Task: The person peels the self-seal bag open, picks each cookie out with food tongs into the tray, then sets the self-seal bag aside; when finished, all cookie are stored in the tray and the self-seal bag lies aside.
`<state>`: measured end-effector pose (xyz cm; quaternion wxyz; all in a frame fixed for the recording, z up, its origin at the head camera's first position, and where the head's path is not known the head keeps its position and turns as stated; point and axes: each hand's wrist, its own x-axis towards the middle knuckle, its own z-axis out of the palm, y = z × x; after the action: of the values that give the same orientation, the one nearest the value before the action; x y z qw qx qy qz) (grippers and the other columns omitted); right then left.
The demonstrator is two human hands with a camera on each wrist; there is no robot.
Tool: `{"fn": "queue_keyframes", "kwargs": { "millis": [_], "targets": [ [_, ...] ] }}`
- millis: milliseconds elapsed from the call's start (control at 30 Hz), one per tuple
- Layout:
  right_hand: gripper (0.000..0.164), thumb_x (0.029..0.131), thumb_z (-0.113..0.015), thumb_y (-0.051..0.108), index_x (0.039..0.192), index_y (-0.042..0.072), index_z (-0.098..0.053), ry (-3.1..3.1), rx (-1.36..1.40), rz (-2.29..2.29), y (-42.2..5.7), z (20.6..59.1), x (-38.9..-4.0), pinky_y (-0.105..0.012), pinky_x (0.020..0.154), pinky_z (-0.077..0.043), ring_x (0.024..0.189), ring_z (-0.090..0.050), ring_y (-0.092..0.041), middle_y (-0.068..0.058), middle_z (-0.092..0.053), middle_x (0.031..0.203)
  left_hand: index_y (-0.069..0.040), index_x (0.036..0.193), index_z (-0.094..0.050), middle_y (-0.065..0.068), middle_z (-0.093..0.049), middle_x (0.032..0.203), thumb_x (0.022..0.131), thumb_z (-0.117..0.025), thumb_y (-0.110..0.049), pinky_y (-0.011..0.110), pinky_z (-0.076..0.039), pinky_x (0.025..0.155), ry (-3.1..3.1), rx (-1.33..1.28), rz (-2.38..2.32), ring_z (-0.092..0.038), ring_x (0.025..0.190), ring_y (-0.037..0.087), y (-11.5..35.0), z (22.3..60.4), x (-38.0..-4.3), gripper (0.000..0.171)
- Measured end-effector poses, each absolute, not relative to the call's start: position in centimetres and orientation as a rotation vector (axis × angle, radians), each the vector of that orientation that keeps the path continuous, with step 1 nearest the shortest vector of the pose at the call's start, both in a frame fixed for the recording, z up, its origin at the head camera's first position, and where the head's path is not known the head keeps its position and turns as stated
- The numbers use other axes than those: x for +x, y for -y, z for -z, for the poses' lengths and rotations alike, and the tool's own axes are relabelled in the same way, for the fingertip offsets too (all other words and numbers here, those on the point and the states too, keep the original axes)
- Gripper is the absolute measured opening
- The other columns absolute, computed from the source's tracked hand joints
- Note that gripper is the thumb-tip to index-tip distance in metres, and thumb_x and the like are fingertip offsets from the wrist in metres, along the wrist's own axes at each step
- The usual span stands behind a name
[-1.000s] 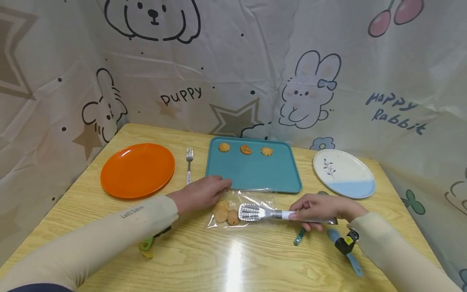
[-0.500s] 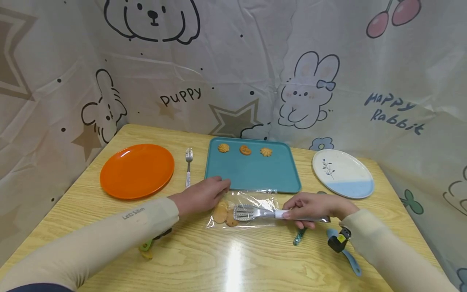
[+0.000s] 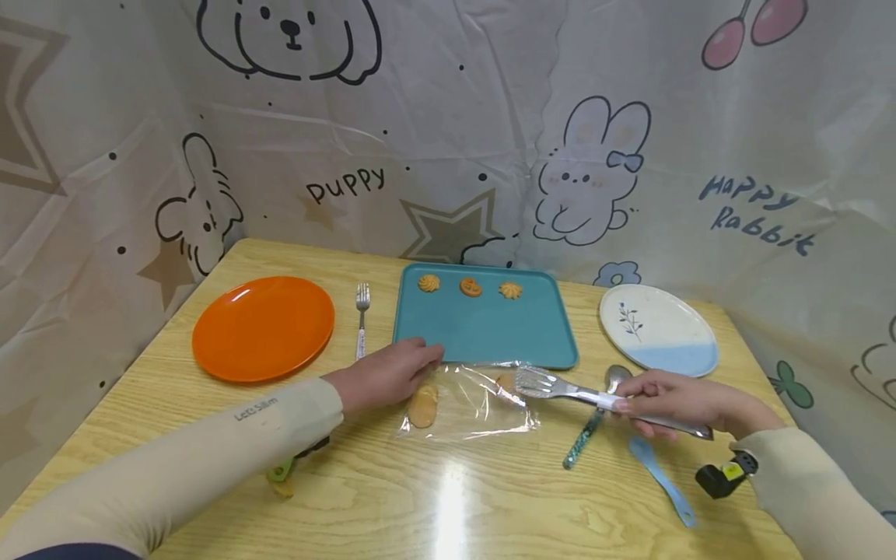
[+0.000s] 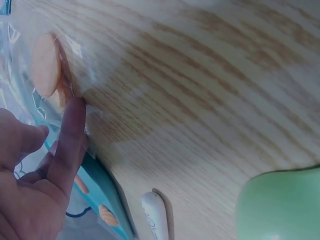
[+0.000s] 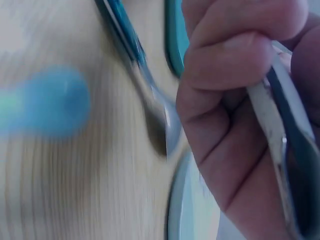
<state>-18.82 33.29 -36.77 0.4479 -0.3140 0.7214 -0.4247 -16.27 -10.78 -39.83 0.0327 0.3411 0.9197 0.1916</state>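
My left hand [image 3: 385, 372] pinches the upper left corner of a clear plastic bag [image 3: 469, 420] lying on the table. Inside that bag, round cookies [image 3: 422, 408] lie beside the fingers; the left wrist view shows a flat pale cookie [image 4: 46, 67] overlapping another. Metal slotted tongs [image 3: 581, 393] are in the grip of my right hand [image 3: 689, 400], fingers wrapped round the handle. At the tongs' tips, near the bag's right end, is a cookie [image 3: 505, 383], partly behind film and glare.
Behind the bag sits a teal tray [image 3: 483, 330] with shaped cookies along its far side. An orange plate [image 3: 262, 330] and fork [image 3: 362, 311] are left; a white-and-blue plate [image 3: 658, 330] is right. A spoon [image 3: 584, 439] and blue utensil [image 3: 661, 478] lie near my right hand.
The tongs and my right hand have moved right, away from the cookies at the bag's left end. One cookie has shifted right with the tips. My left hand stays put.
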Motion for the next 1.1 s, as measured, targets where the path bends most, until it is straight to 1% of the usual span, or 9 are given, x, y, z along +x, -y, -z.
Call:
{"fn": "queue_keyframes", "kwargs": {
  "millis": [67,133,200,267,467,633,767,900,1100],
  "targets": [
    [0.030,0.105,-0.037,0.010,0.107,-0.015,-0.054,-1.842,-0.724,1.070,-35.2,36.5,-18.9,-0.030,0.040,-0.044,0.047,-0.047,-0.008,-0.019,-0.054,0.066,-0.011,0.104,-0.057,-0.001,-0.055,0.086,0.101,-0.049,-0.012,0.023,-0.047,0.071,-2.827,1.047,-0.586,-0.049,0.079,0.012,10.8,39.7,-16.3,0.008],
    [0.033,0.105,-0.036,0.012,0.112,-0.015,-0.053,-1.926,-0.669,1.074,-36.6,36.3,-19.3,-0.027,0.044,-0.046,0.051,-0.049,-0.003,-0.009,-0.058,0.066,-0.011,0.104,-0.056,-0.002,-0.054,0.085,0.101,-0.049,-0.012,0.024,-0.047,0.071,-2.822,1.032,-0.587,-0.049,0.078,0.013,11.0,39.7,-16.4,0.008],
    [0.036,0.106,-0.036,0.017,0.116,-0.013,-0.053,-2.017,-0.611,1.071,-37.1,36.2,-19.8,-0.025,0.048,-0.047,0.053,-0.051,-0.001,-0.001,-0.061,0.070,-0.011,0.103,-0.056,-0.002,-0.054,0.085,0.101,-0.049,-0.012,0.025,-0.046,0.070,-2.823,1.032,-0.588,-0.049,0.078,0.013,11.2,39.6,-16.4,0.007],
    [0.038,0.106,-0.037,0.021,0.117,-0.011,-0.053,-2.085,-0.571,1.074,-36.7,36.3,-20.5,-0.027,0.051,-0.048,0.054,-0.051,-0.001,0.002,-0.062,0.073,-0.011,0.102,-0.056,-0.002,-0.055,0.085,0.101,-0.049,-0.012,0.025,-0.047,0.070,-2.830,1.035,-0.592,-0.049,0.078,0.013,11.3,39.6,-16.4,0.007],
    [0.041,0.105,-0.042,0.027,0.114,-0.010,-0.055,-2.122,-0.591,1.096,-32.0,37.2,-22.9,-0.027,0.050,-0.047,0.052,-0.050,-0.004,-0.004,-0.060,0.072,-0.011,0.100,-0.056,-0.002,-0.055,0.084,0.101,-0.049,-0.012,0.024,-0.045,0.070,-2.833,1.079,-0.613,-0.049,0.077,0.013,11.3,39.6,-16.4,0.007],
    [0.043,0.102,-0.047,0.035,0.116,-0.005,-0.058,-2.077,-0.558,1.064,-26.1,37.6,-24.5,-0.026,0.048,-0.046,0.049,-0.050,-0.005,-0.002,-0.061,0.070,-0.012,0.101,-0.057,-0.002,-0.053,0.083,0.101,-0.050,-0.014,0.023,-0.043,0.069,-2.824,1.064,-0.594,-0.048,0.077,0.013,11.1,39.6,-16.3,0.007],
    [0.041,0.101,-0.049,0.037,0.114,0.000,-0.061,-2.043,-0.544,1.030,-22.5,37.7,-25.4,-0.025,0.050,-0.045,0.049,-0.051,-0.006,-0.003,-0.063,0.069,-0.012,0.103,-0.057,-0.002,-0.053,0.084,0.101,-0.050,-0.015,0.023,-0.044,0.069,-2.824,1.056,-0.587,-0.049,0.077,0.013,11.2,39.4,-16.2,0.008],
    [0.038,0.101,-0.050,0.037,0.111,0.002,-0.062,-2.029,-0.534,1.008,-20.8,37.9,-25.7,-0.024,0.050,-0.044,0.048,-0.050,-0.007,-0.004,-0.063,0.069,-0.012,0.103,-0.056,-0.002,-0.053,0.083,0.102,-0.049,-0.015,0.023,-0.044,0.068,-2.823,1.072,-0.578,-0.048,0.076,0.013,11.1,39.4,-16.2,0.008],
    [0.046,0.097,-0.052,0.048,0.116,0.008,-0.063,-2.150,-0.456,0.959,-21.5,37.5,-25.3,-0.025,0.052,-0.046,0.051,-0.051,-0.009,-0.006,-0.062,0.076,-0.012,0.101,-0.056,-0.002,-0.051,0.080,0.101,-0.050,-0.015,0.022,-0.042,0.066,-2.832,1.088,-0.567,-0.047,0.074,0.013,11.1,39.7,-16.3,0.007]
  ]
}}
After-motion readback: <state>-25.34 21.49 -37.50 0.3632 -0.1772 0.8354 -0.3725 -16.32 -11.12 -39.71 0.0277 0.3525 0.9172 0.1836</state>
